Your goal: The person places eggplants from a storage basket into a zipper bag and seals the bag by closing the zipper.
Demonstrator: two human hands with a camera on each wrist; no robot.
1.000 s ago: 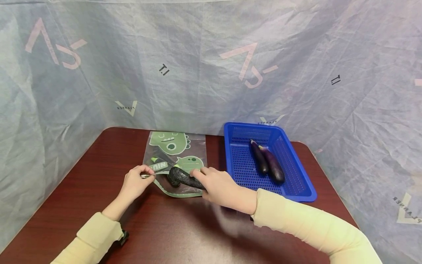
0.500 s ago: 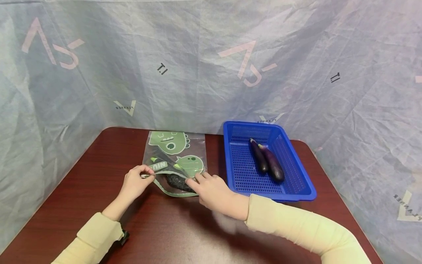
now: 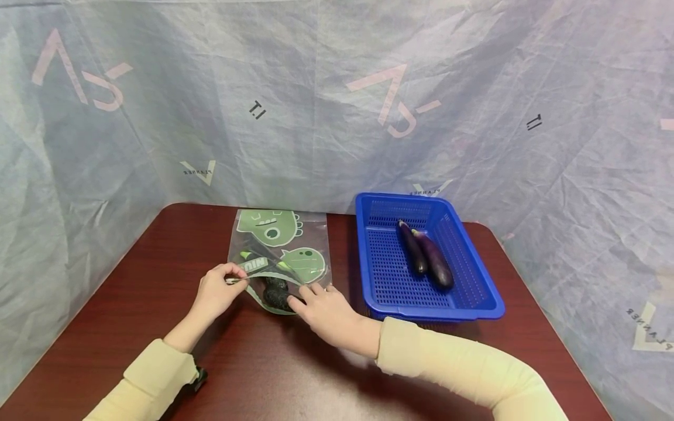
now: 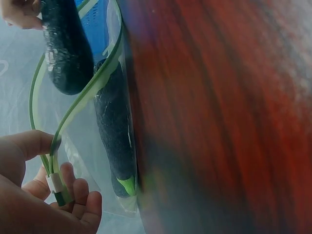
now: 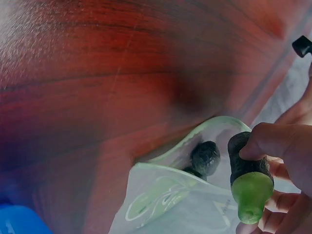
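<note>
My left hand (image 3: 218, 289) pinches the green-edged rim of a clear zip bag (image 3: 310, 234) near its white slider (image 4: 54, 183), and the mouth gapes open. With thumb and fingers my right hand (image 3: 329, 316) holds a dark, wrinkled, cucumber-shaped vegetable (image 5: 249, 161) by its green stem end. Its blunt end points into the bag's mouth in the left wrist view. Inside the bag lie two similar dark vegetables, one of which (image 4: 114, 126) shows a green tip towards my left hand in that view. Green cartoon shapes on the bag partly hide them in the head view.
A blue perforated basket (image 3: 363, 251) stands to the right of the bag, with two purple eggplants (image 3: 433, 260) in it. The dark red wooden table (image 3: 295, 368) reaches back to a grey printed cloth (image 3: 316, 146) hanging behind and at both sides.
My right hand has moved left and nearer to me, bringing the held vegetable down from above the bag's mouth to its opening. The left hand has stayed in place on the rim.
</note>
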